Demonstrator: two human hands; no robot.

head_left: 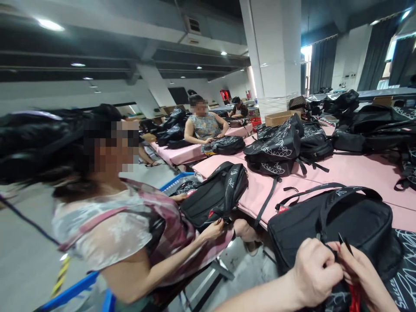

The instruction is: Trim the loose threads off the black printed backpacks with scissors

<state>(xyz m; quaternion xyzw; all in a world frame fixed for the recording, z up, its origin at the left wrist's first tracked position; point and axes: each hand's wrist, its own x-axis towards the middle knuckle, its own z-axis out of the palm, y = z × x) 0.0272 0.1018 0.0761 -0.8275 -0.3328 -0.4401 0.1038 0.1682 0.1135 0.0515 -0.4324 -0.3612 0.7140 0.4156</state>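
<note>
A black backpack [299, 225] with white line drawings lies in front of me at the table's near edge, its straps facing up. My left hand [315, 271] is closed over the lower end of a strap, fingers curled in a fist. Right beside it, my right hand [365, 275] is closed around a small pair of thread snips [345, 245], whose two dark pointed tips stick up past the fingers. Both hands nearly touch above the bag. Below the right hand hangs a red strip [354, 297]; whether it belongs to the bag or the snips I cannot tell.
On my left a seated co-worker [130, 234] holds another black backpack [214, 195]. More backpacks [276, 147] lie on the pink table [221, 167]. Another person [206, 125] works farther back. Blue crates [74, 294] stand on the floor, and a white pillar [276, 56] rises behind.
</note>
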